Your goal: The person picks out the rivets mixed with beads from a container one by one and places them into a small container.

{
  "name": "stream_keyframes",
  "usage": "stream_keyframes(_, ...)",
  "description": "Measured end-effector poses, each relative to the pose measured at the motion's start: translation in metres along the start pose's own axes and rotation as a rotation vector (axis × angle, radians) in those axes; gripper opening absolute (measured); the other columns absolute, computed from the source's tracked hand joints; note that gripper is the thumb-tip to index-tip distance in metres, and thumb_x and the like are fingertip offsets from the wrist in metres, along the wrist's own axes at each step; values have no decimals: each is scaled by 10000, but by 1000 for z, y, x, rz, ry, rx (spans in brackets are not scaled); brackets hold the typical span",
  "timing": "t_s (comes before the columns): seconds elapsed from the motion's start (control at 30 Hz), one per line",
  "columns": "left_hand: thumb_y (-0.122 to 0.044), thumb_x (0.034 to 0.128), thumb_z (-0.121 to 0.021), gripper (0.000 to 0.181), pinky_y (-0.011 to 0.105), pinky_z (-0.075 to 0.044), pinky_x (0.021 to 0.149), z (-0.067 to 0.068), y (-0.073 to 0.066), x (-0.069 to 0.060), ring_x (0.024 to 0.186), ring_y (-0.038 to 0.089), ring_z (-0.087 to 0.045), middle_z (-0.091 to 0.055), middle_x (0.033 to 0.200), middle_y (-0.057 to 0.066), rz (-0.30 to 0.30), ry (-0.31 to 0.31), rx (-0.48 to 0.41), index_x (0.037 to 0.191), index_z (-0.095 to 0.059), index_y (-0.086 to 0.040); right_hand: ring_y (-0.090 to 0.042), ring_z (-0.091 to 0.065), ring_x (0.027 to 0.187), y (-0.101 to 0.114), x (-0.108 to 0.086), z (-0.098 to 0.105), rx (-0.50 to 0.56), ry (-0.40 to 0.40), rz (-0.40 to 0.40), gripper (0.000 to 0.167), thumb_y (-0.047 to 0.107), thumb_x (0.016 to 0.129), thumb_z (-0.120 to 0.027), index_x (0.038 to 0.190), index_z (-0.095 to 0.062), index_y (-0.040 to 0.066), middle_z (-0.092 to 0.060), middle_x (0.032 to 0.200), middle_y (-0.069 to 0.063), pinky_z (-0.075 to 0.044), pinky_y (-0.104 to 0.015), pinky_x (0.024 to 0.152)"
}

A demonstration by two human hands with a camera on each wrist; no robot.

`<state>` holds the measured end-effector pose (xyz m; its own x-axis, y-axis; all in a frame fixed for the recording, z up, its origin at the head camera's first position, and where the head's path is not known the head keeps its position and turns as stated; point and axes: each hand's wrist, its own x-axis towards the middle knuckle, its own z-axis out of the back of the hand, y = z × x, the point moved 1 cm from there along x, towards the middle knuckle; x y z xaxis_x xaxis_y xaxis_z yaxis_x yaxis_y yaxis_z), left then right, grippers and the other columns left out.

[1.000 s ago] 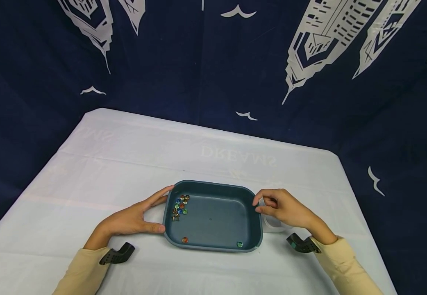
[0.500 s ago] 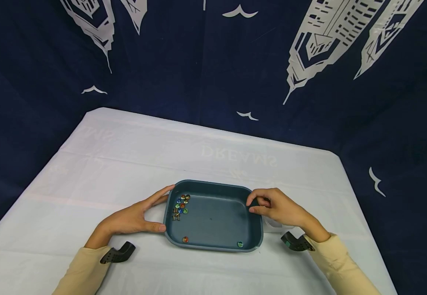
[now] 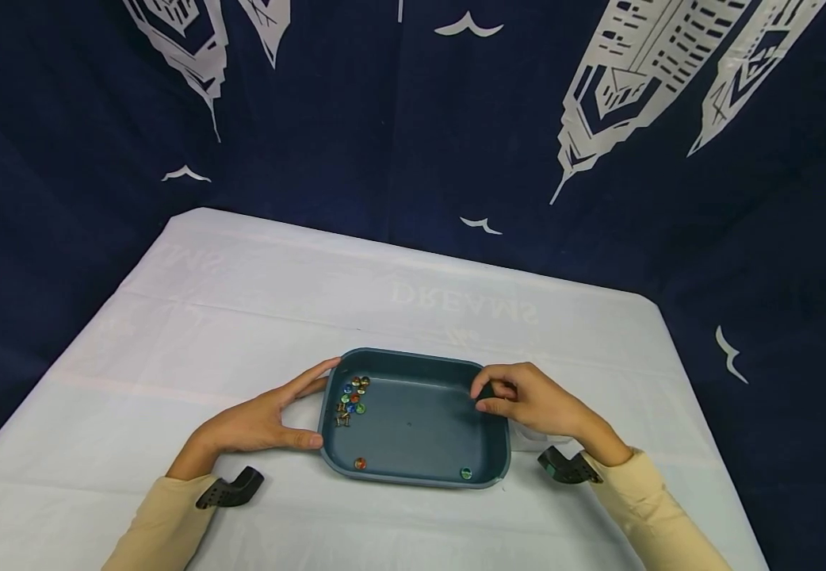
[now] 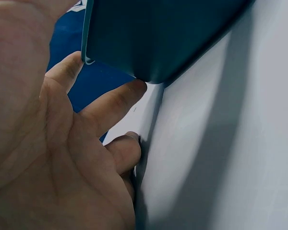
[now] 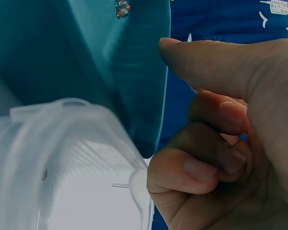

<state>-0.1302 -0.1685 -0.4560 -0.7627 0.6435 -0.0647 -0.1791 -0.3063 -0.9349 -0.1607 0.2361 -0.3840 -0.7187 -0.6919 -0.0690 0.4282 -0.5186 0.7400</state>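
- the left hand [image 3: 256, 424] is resting with its fingers spread, touching the left end of the blue-green tray [image 3: 413, 444].
- the tray is lying on the white cloth [image 3: 413, 527], between both hands.
- the right hand [image 3: 536, 406] is hovering over the tray's right end, its thumb and forefinger standing apart, its other fingers loosely curling.
- coloured marbles [image 3: 354, 398] and small brassy pieces [image 3: 342, 421] are clustering inside at the left.
- an orange marble [image 3: 360, 463] and a green marble [image 3: 466, 473] are lying apart, near the front wall.
- a clear container [image 3: 527, 438] is standing beside the tray's right end.
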Motion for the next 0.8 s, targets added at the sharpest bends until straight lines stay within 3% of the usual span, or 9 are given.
stream_keyframes(0.37, -231, 850, -820, 1034, 767, -121, 1121, 0, 1, 1, 1525, 381, -198, -351, 1612, 90, -1, -2, -8, 1603, -126, -383, 11, -227, 544, 4, 8, -2, 9, 34, 7, 158, 162, 950, -700, 1073, -687, 63, -259, 616, 129, -494, -220, 736)
stream_keyframes(0.8, -239, 844, -825, 1035, 772, -119, 1117, -1, -1, 0, 1526, 382, -192, -351, 1612, 90, 9, -7, -13, 1599, -134, -395, 9, -248, 543, 12, 27, -10, -4, 66, 39, 130, 130, 946, -703, 1050, -692, 53, -266, 617, 120, -425, -200, 658)
